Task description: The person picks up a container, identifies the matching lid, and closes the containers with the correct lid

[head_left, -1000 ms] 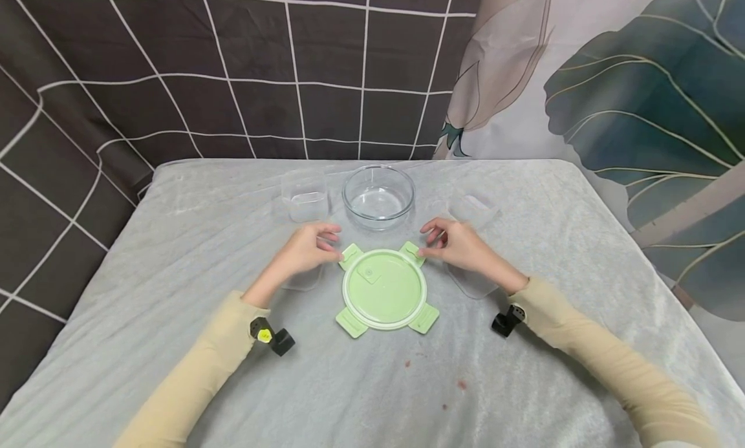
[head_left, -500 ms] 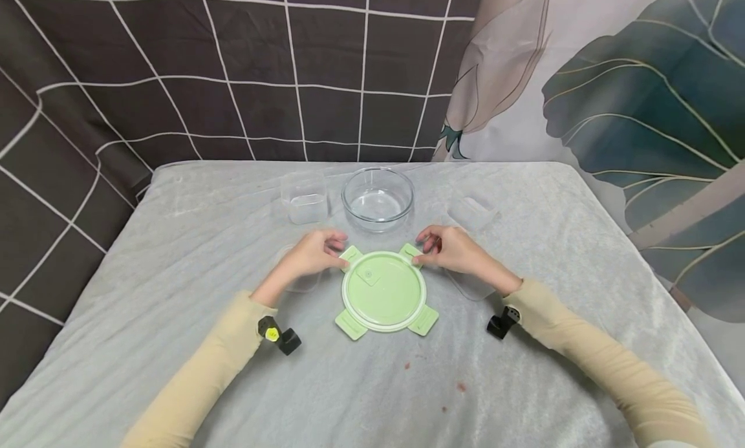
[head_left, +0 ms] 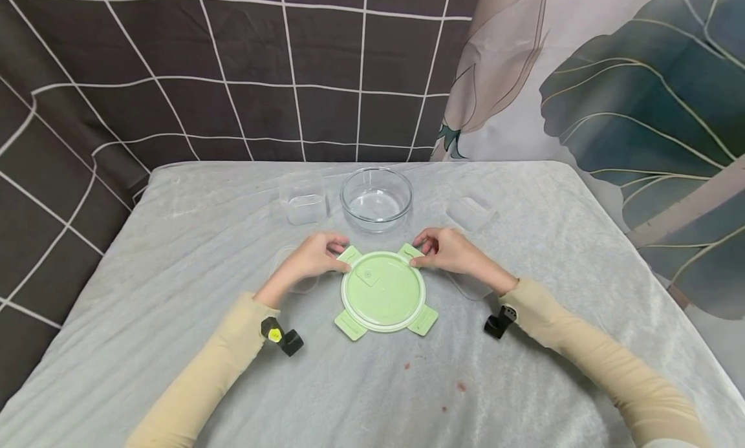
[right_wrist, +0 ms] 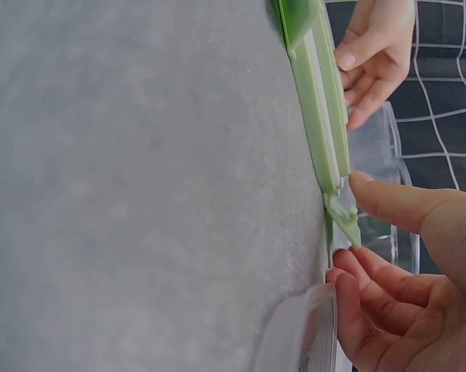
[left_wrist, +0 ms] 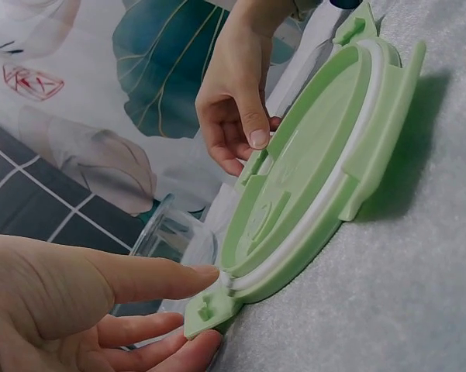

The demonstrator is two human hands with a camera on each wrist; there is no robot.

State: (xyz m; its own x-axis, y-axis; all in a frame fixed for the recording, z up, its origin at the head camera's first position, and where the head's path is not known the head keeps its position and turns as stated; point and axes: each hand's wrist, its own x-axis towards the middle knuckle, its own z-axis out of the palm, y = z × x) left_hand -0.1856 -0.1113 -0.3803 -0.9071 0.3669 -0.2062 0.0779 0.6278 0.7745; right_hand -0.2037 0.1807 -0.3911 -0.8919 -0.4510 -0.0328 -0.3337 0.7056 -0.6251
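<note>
A round green lid (head_left: 384, 289) with a white seal ring and flaps around its rim lies on the cloth in front of the person. At its far left flap, the left hand (head_left: 317, 254) pinches the edge. In the left wrist view the thumb (left_wrist: 167, 279) is on the rim and fingers are under the flap. The right hand (head_left: 454, 251) pinches the far right flap; the right wrist view shows the thumb at the rim and fingertips against the flap's underside. Just beyond the lid stands a round glass bowl (head_left: 376, 199), open at the top.
A clear plastic container (head_left: 305, 207) stands left of the bowl, and another clear container (head_left: 468, 212) lies to its right. Partly under the hands are a clear lid (head_left: 305, 284) on the left and a clear lid (head_left: 473, 288) on the right. Grey cloth (head_left: 372, 396) covers the table.
Both hands have moved slightly inward and nearer the person, from the flaps' outer edges to a pinch with the thumbs at the rim. The green lid has stayed nearly in place.
</note>
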